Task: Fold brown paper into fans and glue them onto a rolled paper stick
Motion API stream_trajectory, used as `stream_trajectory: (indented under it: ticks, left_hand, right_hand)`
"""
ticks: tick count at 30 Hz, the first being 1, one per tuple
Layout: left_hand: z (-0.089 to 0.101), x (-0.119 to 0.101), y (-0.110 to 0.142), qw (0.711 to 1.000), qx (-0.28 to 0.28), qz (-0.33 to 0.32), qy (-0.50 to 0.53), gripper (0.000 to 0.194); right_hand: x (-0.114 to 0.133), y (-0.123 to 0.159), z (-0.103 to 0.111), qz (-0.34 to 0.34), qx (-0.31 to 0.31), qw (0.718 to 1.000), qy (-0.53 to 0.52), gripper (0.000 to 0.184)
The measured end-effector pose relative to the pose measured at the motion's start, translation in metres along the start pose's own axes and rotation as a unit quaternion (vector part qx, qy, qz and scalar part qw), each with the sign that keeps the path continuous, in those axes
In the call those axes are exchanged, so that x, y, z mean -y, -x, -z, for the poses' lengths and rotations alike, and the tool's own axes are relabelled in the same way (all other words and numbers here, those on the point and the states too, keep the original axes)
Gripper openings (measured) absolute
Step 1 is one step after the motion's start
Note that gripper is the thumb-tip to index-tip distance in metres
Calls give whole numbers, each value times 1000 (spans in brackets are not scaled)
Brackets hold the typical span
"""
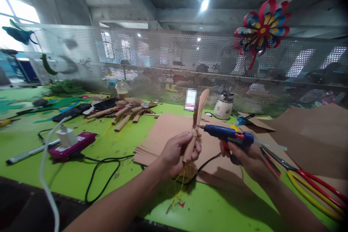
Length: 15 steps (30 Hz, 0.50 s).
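My left hand (181, 150) is closed around a rolled brown paper piece (192, 143), held upright with a flared, folded top. Yellow strands (182, 181) hang below it. In my right hand (241, 154) is a blue glue gun (228, 133), gripped by its handle, with a clear glue stick at its back end. The gun's nozzle points left and is at or very near the paper roll just above my left fingers; whether it touches, I cannot tell. Beneath both hands lies a stack of brown paper sheets (160, 134).
Several rolled paper pieces (127, 112) lie at the left back of the green table (119, 177). A purple power strip (73, 146) with a white plug and cables is at left. Large scissors (299, 174) rest at right. A cream bottle (223, 106) stands behind, before a perforated metal screen (163, 58).
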<state>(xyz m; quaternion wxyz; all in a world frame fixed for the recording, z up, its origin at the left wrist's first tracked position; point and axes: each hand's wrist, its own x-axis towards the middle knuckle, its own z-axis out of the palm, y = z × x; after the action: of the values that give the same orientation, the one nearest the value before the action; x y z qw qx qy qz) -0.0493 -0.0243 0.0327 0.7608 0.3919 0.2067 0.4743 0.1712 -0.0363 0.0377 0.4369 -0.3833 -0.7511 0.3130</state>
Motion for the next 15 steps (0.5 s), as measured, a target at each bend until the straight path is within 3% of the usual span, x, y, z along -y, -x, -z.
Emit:
stream_trajectory:
  ticks: [15]
  left_hand:
    - [-3, 2, 1, 1000, -10, -16, -22, 19]
  right_hand:
    - [-7, 4, -1, 26, -63, 989, 130, 25]
